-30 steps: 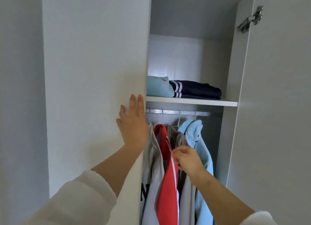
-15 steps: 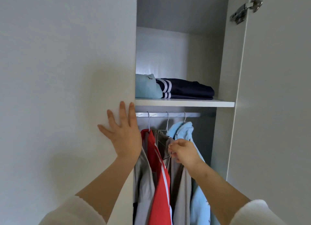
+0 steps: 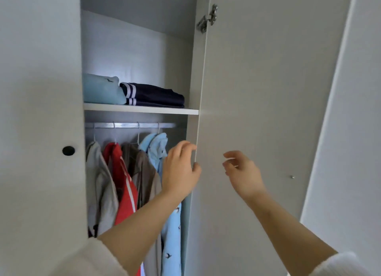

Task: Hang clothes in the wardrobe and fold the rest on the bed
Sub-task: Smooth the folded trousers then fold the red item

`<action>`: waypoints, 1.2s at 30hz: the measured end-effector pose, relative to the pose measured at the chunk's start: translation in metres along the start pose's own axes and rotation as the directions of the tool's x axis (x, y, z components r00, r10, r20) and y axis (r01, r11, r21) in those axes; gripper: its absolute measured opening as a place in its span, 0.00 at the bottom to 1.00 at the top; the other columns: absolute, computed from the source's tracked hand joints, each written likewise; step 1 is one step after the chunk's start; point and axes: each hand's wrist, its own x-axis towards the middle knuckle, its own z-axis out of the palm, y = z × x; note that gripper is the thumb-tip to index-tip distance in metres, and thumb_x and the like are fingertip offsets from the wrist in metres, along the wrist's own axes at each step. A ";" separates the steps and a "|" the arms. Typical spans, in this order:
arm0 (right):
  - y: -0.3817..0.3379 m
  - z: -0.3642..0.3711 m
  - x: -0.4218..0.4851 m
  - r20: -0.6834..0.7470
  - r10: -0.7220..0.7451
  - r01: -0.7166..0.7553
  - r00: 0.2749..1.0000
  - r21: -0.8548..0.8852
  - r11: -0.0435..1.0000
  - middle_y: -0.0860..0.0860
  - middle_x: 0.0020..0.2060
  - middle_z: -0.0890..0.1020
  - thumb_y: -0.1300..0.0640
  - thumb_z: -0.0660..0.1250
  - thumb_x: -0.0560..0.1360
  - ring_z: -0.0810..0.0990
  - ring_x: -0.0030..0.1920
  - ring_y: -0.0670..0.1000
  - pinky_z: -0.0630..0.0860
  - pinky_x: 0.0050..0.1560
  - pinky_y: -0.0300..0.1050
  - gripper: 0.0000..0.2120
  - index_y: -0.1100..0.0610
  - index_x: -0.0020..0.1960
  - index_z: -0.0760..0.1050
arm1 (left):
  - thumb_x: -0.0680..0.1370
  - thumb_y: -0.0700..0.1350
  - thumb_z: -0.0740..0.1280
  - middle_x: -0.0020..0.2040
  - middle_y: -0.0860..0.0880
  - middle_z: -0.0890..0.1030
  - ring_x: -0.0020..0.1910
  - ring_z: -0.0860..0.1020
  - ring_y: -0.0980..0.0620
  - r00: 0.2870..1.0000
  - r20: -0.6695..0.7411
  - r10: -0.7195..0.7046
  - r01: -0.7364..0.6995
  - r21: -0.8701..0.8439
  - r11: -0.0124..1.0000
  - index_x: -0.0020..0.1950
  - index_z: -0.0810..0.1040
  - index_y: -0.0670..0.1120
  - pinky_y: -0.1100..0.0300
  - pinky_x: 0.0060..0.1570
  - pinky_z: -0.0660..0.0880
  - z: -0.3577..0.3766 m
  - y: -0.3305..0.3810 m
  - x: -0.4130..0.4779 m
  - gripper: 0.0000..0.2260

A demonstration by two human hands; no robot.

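The wardrobe stands open between its left door (image 3: 41,110) and its right door (image 3: 257,90). On the metal rail (image 3: 132,125) hang a grey garment (image 3: 99,183), a red one with a white stripe (image 3: 123,185), a brown one (image 3: 146,176) and a light blue shirt (image 3: 171,224). My left hand (image 3: 181,170) is in front of the blue shirt, fingers loosely curled beside the right door's inner edge, holding nothing. My right hand (image 3: 241,172) hovers in front of the right door's inner face, fingers relaxed and empty.
A shelf (image 3: 142,110) above the rail carries a folded light blue garment (image 3: 103,90) and a folded navy one with white stripes (image 3: 152,95). A round black knob (image 3: 68,151) sits on the left door. A hinge (image 3: 208,17) is at the top of the right door.
My left hand left the left door and moved right to the right door's edge. My right hand let go of the hanging clothes and moved right, in front of the right door.
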 end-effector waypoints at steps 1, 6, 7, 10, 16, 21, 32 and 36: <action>0.005 -0.019 -0.007 -0.084 -0.008 0.003 0.996 -0.060 0.998 0.49 0.41 0.79 0.60 0.59 0.76 0.77 0.41 0.52 0.69 0.41 0.40 0.11 0.50 0.54 0.75 | 0.71 0.38 0.66 0.64 0.47 0.72 0.62 0.70 0.44 1.000 0.007 -0.006 0.007 -0.048 0.999 0.61 0.74 0.43 0.54 0.60 0.65 0.009 0.016 -0.004 0.18; 0.025 -0.098 -0.035 -0.393 -0.058 -0.034 0.918 -0.223 0.974 0.48 0.51 0.73 0.60 0.58 0.75 0.74 0.47 0.48 0.68 0.41 0.42 0.15 0.52 0.60 0.71 | 0.73 0.39 0.64 0.62 0.48 0.73 0.61 0.72 0.48 0.986 0.155 -0.062 0.096 -0.219 0.971 0.61 0.74 0.46 0.59 0.57 0.66 0.049 0.077 -0.015 0.16; 0.029 -0.109 -0.035 -0.405 -0.051 -0.058 0.913 -0.253 0.966 0.50 0.59 0.70 0.60 0.60 0.74 0.71 0.56 0.51 0.67 0.47 0.42 0.18 0.53 0.64 0.69 | 0.73 0.40 0.64 0.62 0.49 0.73 0.60 0.72 0.49 0.978 0.191 -0.087 0.133 -0.245 0.960 0.61 0.74 0.47 0.60 0.55 0.67 0.054 0.086 -0.015 0.16; 0.028 -0.124 -0.027 -0.297 -0.039 -0.015 0.954 -0.178 0.984 0.53 0.73 0.55 0.62 0.64 0.73 0.57 0.70 0.53 0.60 0.63 0.41 0.29 0.52 0.71 0.58 | 0.74 0.42 0.65 0.62 0.50 0.73 0.58 0.74 0.50 0.950 0.283 -0.130 0.212 -0.285 0.935 0.62 0.73 0.48 0.62 0.52 0.68 0.067 0.106 -0.013 0.16; 0.027 -0.127 -0.032 -0.306 0.150 -0.031 0.940 0.361 0.932 0.47 0.59 0.73 0.60 0.58 0.76 0.77 0.54 0.48 0.76 0.47 0.44 0.20 0.46 0.64 0.59 | 0.74 0.40 0.65 0.54 0.53 0.75 0.49 0.72 0.56 0.946 0.281 -0.161 0.258 -0.356 0.898 0.58 0.75 0.49 0.65 0.47 0.65 0.056 0.109 -0.012 0.14; 0.008 -0.117 -0.044 -0.257 0.118 -0.010 0.959 0.387 0.922 0.44 0.42 0.83 0.61 0.57 0.74 0.79 0.41 0.47 0.76 0.41 0.41 0.14 0.46 0.48 0.77 | 0.74 0.38 0.66 0.52 0.53 0.75 0.50 0.74 0.56 0.968 0.195 -0.157 0.221 -0.373 0.901 0.55 0.76 0.49 0.65 0.49 0.66 0.023 0.080 -0.016 0.11; -0.052 0.005 -0.075 0.147 -0.248 0.218 0.958 0.197 0.956 0.39 0.53 0.79 0.62 0.54 0.80 0.75 0.54 0.34 0.67 0.55 0.23 0.20 0.42 0.65 0.71 | 0.76 0.36 0.63 0.43 0.62 0.77 0.44 0.75 0.66 0.959 -0.153 -0.237 0.179 -0.316 0.932 0.46 0.76 0.55 0.75 0.43 0.68 -0.099 -0.016 -0.032 0.13; -0.066 0.068 -0.075 0.291 -0.206 0.181 0.934 0.112 0.977 0.45 0.57 0.78 0.58 0.56 0.80 0.76 0.51 0.42 0.65 0.49 0.22 0.15 0.50 0.64 0.73 | 0.77 0.34 0.60 0.44 0.59 0.77 0.44 0.75 0.61 0.937 -0.222 -0.269 0.216 -0.236 0.947 0.47 0.76 0.53 0.74 0.44 0.67 -0.142 -0.054 -0.039 0.14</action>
